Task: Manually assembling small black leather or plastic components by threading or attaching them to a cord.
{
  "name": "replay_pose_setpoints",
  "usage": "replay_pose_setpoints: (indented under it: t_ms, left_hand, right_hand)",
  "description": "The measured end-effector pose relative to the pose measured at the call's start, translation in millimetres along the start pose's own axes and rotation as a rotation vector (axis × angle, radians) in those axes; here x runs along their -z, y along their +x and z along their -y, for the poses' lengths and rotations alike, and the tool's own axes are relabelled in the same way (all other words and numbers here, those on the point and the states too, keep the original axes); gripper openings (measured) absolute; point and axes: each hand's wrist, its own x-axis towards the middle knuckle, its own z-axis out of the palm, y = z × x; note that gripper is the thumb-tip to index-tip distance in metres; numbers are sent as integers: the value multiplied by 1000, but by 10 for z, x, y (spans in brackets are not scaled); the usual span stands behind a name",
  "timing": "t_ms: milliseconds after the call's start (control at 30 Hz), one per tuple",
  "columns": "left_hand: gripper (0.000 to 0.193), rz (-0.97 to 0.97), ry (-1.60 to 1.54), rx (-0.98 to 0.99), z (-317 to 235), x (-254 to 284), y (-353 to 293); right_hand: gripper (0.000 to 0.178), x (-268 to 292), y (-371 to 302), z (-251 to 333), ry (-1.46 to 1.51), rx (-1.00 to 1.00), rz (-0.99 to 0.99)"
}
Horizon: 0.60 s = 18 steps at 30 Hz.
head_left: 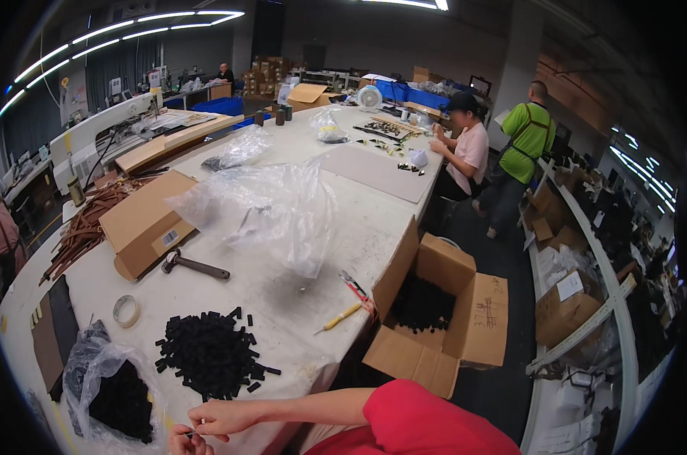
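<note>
At the table's near edge my right hand and my left hand meet, both with fingers closed. A small thin item, partly shiny, shows between their fingertips; its kind is too small to make out. Just beyond them lies a heap of short black cylindrical pieces. To the left, a clear plastic bag gapes around more black pieces. My left hand is nearest to this bag.
On the white table lie a hammer, a tape roll, a cardboard box, plastic bags and a yellow-handled tool. An open carton stands at right. A seated co-worker handles small parts farther along.
</note>
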Motion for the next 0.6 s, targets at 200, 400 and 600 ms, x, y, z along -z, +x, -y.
replay_pose_setpoints:
  t_ms: [200,400,600]
  left_hand:
    - [7,180,-189,216,-8,137,-10]
    - [12,176,-58,137,1,187,-32]
    - [16,371,-243,236,-81,108,-19]
  right_hand:
    - [14,83,-66,138,114,-67,129]
    - [14,87,-3,89,166,-48,283]
    - [15,182,-16,207,138,-187,327]
